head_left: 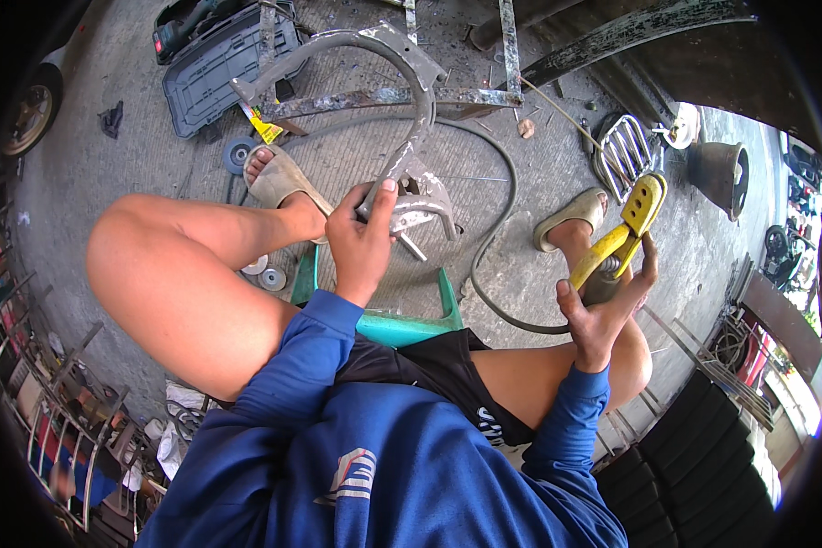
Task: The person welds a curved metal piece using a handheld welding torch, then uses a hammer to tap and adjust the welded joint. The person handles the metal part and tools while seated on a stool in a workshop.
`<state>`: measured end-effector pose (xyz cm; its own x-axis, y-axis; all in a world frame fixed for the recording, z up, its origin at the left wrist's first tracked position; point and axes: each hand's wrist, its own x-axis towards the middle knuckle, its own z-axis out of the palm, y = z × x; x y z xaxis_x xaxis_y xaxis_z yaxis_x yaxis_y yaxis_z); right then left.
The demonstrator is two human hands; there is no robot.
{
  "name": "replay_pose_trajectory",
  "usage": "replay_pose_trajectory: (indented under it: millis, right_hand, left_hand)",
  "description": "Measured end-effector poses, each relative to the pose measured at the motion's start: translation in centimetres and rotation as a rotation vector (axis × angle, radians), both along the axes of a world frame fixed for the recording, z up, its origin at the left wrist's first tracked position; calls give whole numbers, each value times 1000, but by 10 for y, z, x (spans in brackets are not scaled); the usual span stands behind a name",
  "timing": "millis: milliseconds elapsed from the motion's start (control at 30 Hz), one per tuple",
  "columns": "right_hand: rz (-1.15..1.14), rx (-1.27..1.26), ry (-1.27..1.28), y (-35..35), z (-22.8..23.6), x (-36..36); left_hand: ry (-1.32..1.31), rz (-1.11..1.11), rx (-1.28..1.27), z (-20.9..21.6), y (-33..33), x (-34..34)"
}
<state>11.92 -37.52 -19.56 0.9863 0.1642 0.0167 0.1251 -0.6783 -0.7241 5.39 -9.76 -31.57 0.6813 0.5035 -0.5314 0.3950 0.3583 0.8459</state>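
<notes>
In my left hand (361, 239) is a bent metal tube frame (422, 110), grey with worn paint and welded brackets. My fingers wrap round its lower end, and the tube arches up and away to the left. My right hand (607, 306) grips a yellow welding clamp (618, 239) between thumb and fingers, over my right knee. Holes show in the clamp's broad far end, and a spring sits by its handles. A thick grey cable (511, 205) loops over the floor and passes behind my right leg near that hand.
A green stool (402, 329) is between my legs. Grinding discs (239, 153) lie by my left foot. Beyond are an open tool case (219, 68) and a rusty metal frame (411, 97). A wire rack (623, 151) and a dark bucket-like container (720, 173) stand far right.
</notes>
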Motion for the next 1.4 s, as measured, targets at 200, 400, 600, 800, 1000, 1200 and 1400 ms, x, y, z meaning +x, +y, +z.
replay_pose_trajectory:
  millis: [200,400,600,800,1000,1200,1400]
  right_hand:
    - [34,-55,-31,-2,0,1]
    - [16,-34,-11,-3,-1,1]
    - [-25,26,36,-2,-1,-1]
    - [-44,77,54,0,-4,-1]
    - [-27,76,36,-1,-4,0]
    - [-29,66,26,-1,-4,0]
    - [-27,71,33,1,-4,1]
  left_hand:
    - [5,3,-8,-2,2,0]
    - [13,0,-20,-1,5,2]
    - [21,13,-78,-3,9,4]
    - [27,14,-107,-3,10,6]
    - [62,9,-144,-1,11,6]
    - [53,17,-153,-3,11,7]
    - [46,31,-153,-5,10,8]
